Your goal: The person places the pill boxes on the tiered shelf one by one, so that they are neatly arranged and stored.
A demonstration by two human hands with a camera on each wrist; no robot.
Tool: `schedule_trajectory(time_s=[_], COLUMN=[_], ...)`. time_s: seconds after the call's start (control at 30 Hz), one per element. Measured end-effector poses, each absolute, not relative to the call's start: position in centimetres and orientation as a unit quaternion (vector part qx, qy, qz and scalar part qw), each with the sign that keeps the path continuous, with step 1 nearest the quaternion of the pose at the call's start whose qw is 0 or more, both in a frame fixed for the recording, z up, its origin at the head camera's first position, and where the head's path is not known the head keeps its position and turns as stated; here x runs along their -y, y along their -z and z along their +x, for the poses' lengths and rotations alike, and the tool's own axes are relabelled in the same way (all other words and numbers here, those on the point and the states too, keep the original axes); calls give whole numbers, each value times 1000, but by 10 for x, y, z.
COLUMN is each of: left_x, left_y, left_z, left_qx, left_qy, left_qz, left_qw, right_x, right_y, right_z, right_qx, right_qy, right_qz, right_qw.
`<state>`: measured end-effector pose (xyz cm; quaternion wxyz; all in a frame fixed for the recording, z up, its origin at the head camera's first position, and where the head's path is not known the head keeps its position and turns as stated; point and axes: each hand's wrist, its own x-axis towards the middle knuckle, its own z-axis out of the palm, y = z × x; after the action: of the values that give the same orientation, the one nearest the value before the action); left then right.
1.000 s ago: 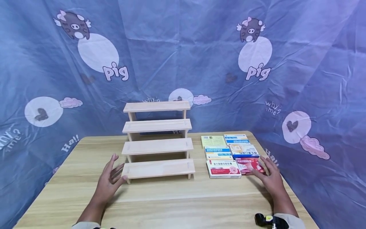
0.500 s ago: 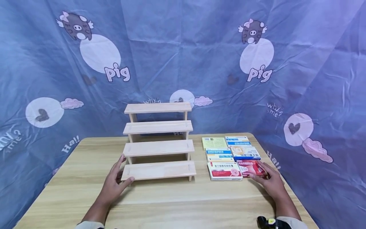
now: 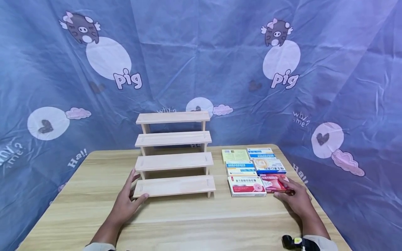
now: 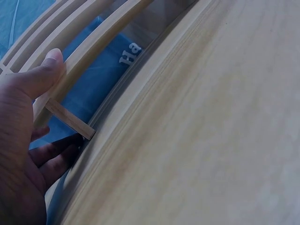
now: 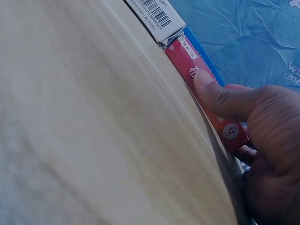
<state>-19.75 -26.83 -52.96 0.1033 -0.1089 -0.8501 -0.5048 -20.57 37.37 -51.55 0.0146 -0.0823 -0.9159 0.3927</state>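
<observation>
Right hand on red box, grip partly hidden

You pinch it by its right end; the far side of your hold is screened, contact with the table unclear. It is just beside the red-and-white carton. Your left hand grips the lowest step of the wooden rack.

A pale greyish left sleeve is ending behind the bare left hand, a sliver of black showing beside its cuff. A matching right sleeve is ending behind the bare right hand, where a black wrist device is showing a rounded end, a bright yellow patch and a dark strap.
</observation>
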Motion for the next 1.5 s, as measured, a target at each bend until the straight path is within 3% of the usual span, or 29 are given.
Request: schedule_trajectory(time_s=[1.5], left_x=[267], left_y=[525], left_z=[-196], left_qx=[847], left_qy=[516], left_qz=[-94], left_qw=[80], right_x=[-371], right_y=[502], right_z=[-195], right_qx=[894], right_qy=[-409], right_qz=[-180], right_qw=[17])
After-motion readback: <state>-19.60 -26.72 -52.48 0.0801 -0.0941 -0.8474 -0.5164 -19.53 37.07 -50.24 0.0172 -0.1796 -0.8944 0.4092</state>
